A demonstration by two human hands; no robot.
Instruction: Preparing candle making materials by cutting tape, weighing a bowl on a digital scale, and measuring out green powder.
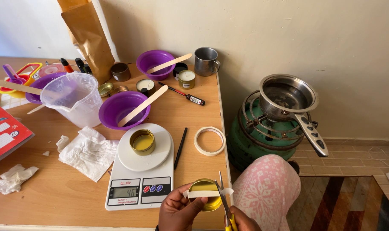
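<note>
Left hand (177,209) pinches one gold tin (205,194); right hand (241,220) grips scissors (224,201); three purple bowls (121,109) behind.

Small round gold tin (205,193), open side up, tilted, at table's near edge. White tape strip (203,193) across its mouth. Yellow-handled scissors (225,204) blades straddle the strip.

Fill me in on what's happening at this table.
A person sits at a wooden table. Their left hand holds a small gold tin with a strip of tape stretched across its top. Their right hand holds yellow-handled scissors at the strip. On the white kitchen scale sits another gold tin. A tape roll, a black pen and purple bowls with wooden sticks lie nearby. A steel pan rests on a green gas burner.
</note>
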